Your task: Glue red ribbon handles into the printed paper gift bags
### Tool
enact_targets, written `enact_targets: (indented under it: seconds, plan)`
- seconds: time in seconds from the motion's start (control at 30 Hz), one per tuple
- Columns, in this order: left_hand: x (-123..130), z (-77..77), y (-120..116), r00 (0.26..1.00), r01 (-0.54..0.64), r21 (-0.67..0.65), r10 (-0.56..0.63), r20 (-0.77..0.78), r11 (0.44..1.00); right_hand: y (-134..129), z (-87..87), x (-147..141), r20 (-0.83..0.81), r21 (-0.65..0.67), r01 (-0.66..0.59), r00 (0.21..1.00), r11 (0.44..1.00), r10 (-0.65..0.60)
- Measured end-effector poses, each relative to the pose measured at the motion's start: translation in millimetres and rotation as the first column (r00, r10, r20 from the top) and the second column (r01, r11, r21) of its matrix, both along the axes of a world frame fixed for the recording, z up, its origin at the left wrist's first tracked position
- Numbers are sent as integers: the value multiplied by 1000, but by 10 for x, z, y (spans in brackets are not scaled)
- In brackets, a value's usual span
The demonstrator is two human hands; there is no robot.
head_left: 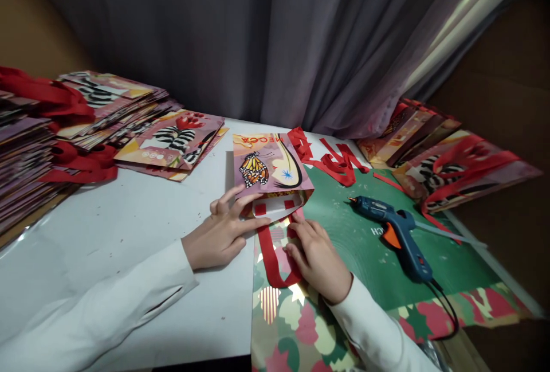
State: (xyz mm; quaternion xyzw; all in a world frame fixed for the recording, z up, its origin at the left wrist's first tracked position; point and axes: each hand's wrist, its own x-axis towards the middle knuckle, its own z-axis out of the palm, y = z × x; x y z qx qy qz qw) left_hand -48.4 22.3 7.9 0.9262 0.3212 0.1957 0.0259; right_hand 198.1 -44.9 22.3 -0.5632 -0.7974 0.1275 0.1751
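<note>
The butterfly-print paper bag (pixel 266 165) lies on the surface (pixel 193 303), its mouth facing you. Your left hand (pixel 221 234) is spread at the mouth's left edge; your right hand (pixel 320 257) is half-curled, thumb apart, over the red ribbon handle (pixel 270 257). Uneven pressure could crease the mouth. The glue gun (pixel 397 228) rests rightward, nozzle toward the bag; if hot, it could burn a straying finger.

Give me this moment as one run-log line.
left hand: on bag | right hand: at red ribbon | bag: lying, mouth toward person | glue gun: on green sheet
</note>
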Motion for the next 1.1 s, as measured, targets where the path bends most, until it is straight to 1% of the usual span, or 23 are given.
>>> enact_targets:
  seconds: [0.17,0.27,0.3,0.33,0.37,0.4,0.43,0.47,0.5,0.53,0.57,0.63,0.67,0.7,0.77,0.8,0.83,0.9,0.93,0.97,1.0,1.03,1.1]
  plan:
    - [-1,-11,11,1000,7,23,-6,-18,1000,37,6,-22,28,-10,-11,1000,1000,12]
    - [1,-23,13,1000,1,23,-1,-31,1000,22,62,25,-27,-16,-29,999,999,28]
    - [-2,-31,13,1000,0,22,1,-28,1000,1,90,92,-76,10,-9,997,1000,10]
    - [-6,-41,13,1000,-1,19,1,-20,1000,-29,115,196,-130,57,53,990,997,-45]
    - [-10,-52,14,1000,-2,14,2,-9,1000,-68,135,340,-176,125,170,973,978,-147]
    - [-15,-63,15,1000,-3,9,3,5,1000,-114,144,522,-208,193,330,934,924,-290]
    - [-19,-72,17,1000,0,6,0,16,1000,-166,139,734,-213,258,512,858,820,-468]
    - [-21,-77,19,1000,1,3,-1,22,1000,-219,121,965,-163,326,665,739,672,-653]
    - [-22,-78,20,1000,-1,1,1,21,1000,-269,91,1201,-41,336,762,599,554,-800]
    - [-21,-75,21,1000,-4,-1,4,14,1000,-309,54,1428,103,285,822,485,493,-869]
    - [-19,-68,20,1000,-5,-2,5,6,1000,-337,17,1632,222,203,848,446,489,-867]
    - [-12,-47,17,1000,-9,2,9,-5,1000,-343,-25,1940,326,85,834,494,545,-806]
    - [-9,-37,16,1000,-7,8,7,-6,1000,-323,-19,2039,339,9,818,539,575,-771]
    - [-7,-29,14,1000,-2,15,2,-5,1000,-292,10,2103,326,-73,802,580,592,-746]
    - [-5,-21,12,1000,-1,24,1,-3,1000,-217,123,2156,241,-261,774,631,577,-737]
    - [-6,-22,11,1000,-3,27,3,-2,1000,-184,196,2158,171,-364,746,641,557,-748]
    - [-7,-24,11,1000,-4,29,4,-2,1000,-161,266,2152,90,-462,713,629,528,-772]
    - [-10,-29,11,1000,-11,33,11,-5,999,-148,370,2123,-69,-637,617,552,462,-831]
    - [-11,-31,12,1000,-13,37,13,-7,999,-159,392,2104,-141,-709,550,502,441,-853]
    - [-12,-32,13,1000,-14,43,15,-11,999,-178,393,2081,-217,-760,480,448,438,-867]
    - [-11,-31,14,1000,-14,52,14,-15,999,-203,374,2054,-299,-785,418,391,457,-870]
    - [-11,-29,15,1000,-12,64,13,-19,998,-231,342,2021,-381,-787,369,339,494,-860]
    - [-8,-23,16,1000,-9,87,12,-27,996,-289,263,1940,-509,-755,331,250,566,-824]
